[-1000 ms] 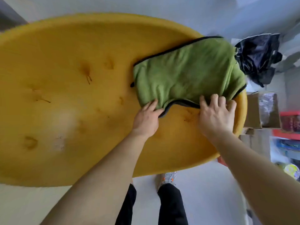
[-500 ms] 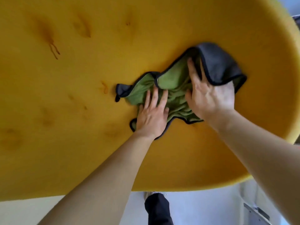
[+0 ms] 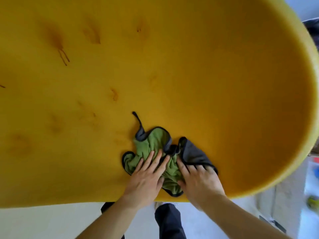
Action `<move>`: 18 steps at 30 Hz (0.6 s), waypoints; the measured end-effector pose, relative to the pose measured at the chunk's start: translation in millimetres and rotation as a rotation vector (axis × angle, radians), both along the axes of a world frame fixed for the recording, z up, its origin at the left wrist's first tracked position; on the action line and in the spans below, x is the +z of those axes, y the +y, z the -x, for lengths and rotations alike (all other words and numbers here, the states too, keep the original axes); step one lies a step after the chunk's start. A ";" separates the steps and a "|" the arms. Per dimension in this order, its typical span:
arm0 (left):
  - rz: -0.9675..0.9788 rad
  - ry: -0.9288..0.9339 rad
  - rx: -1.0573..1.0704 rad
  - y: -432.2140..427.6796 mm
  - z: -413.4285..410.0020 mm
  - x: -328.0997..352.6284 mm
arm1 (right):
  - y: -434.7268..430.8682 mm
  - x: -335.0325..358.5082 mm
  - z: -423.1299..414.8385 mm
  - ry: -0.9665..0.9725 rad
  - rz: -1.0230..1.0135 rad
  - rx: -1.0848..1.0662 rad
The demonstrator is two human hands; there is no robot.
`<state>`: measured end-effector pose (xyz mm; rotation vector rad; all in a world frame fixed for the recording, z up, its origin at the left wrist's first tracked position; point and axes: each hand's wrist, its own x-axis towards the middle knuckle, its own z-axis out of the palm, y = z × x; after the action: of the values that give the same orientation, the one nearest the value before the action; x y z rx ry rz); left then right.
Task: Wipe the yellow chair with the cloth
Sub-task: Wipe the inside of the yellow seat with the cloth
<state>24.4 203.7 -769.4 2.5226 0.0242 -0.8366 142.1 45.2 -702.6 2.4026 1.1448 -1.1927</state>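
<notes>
The yellow chair (image 3: 198, 69) fills most of the view, its wide curved surface marked with several brownish stains. A green cloth (image 3: 153, 145) with a dark grey backing and black edging lies bunched near the chair's front edge. My left hand (image 3: 146, 178) presses flat on the green part, fingers spread. My right hand (image 3: 198, 181) sits beside it on the right, fingers curled into the cloth where the grey side folds over. Both hands touch each other's side of the bundle.
Pale floor (image 3: 43, 221) shows below the chair's front edge. My dark trouser leg (image 3: 169, 219) stands under the hands. Blurred coloured items (image 3: 313, 200) lie on the floor at the far right, past the chair's rim.
The cloth went from spread flat at the chair's right rim to a crumpled bundle. Both hands have dragged it toward the chair's front edge, and the view moved closer.
</notes>
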 end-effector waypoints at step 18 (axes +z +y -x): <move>-0.085 -0.067 -0.035 -7.5 -22.6 -15.1 | -25.8 0.5 -3.9 -0.276 0.052 0.035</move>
<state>47.0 196.2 -784.5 2.6366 -0.0059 -0.7796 146.0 19.4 -702.0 2.4032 1.0507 -0.8350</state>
